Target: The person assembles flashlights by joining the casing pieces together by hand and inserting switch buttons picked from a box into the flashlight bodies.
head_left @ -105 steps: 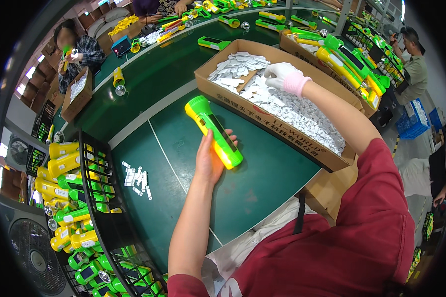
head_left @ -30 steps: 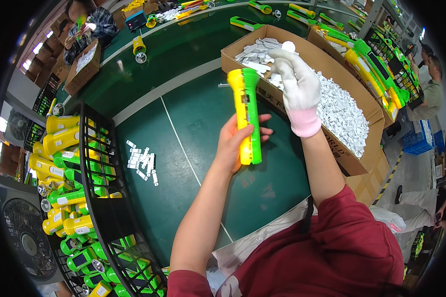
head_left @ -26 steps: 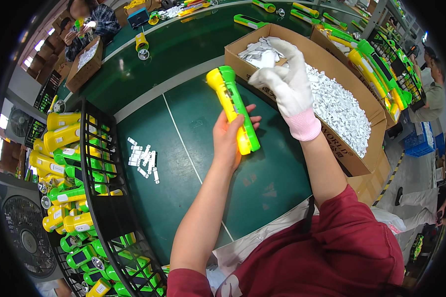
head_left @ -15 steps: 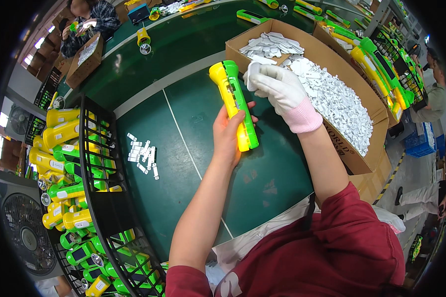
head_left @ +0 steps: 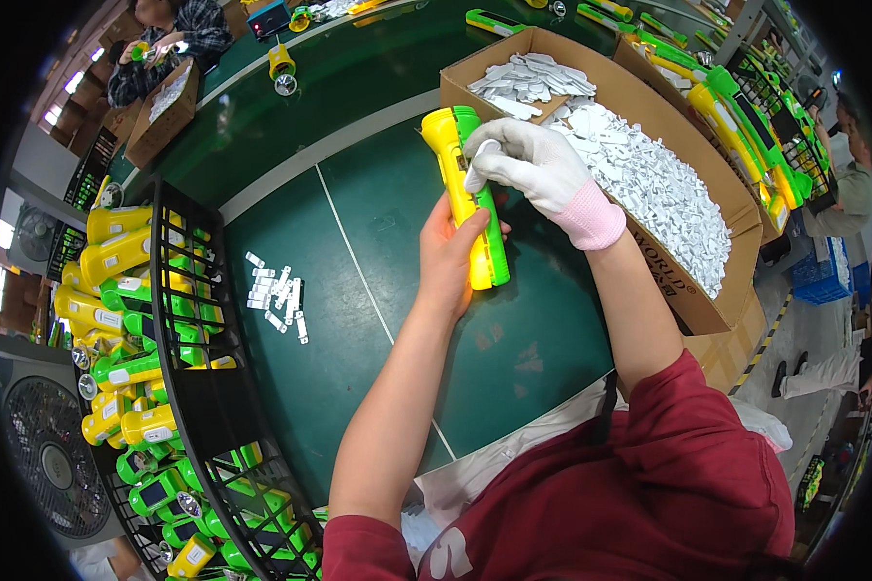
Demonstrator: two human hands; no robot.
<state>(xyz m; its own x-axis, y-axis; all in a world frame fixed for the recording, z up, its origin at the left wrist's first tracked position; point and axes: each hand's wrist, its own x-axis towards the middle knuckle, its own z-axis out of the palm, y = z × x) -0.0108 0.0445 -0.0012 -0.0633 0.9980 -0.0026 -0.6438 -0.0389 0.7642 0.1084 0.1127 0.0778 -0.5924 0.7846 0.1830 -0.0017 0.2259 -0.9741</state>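
My bare left hand is wrapped round the body of a yellow and green flashlight, which stands tilted over the table, its wide head at the far end. On my right hand is a white glove with a pink cuff. Its thumb and fingers pinch an oblong white plastic piece against the flashlight's side. The gloved fingers cover part of the flashlight there, so I cannot tell whether the piece is seated.
A cardboard box of white plastic parts stands at the right. Small white pieces lie on the green table. At the left, a black crate holds several flashlights. Another person sits at the far left.
My right hand has come left and down, bringing the white plastic piece from beside the flashlight onto its side. My left hand keeps its grip; the flashlight has shifted slightly.
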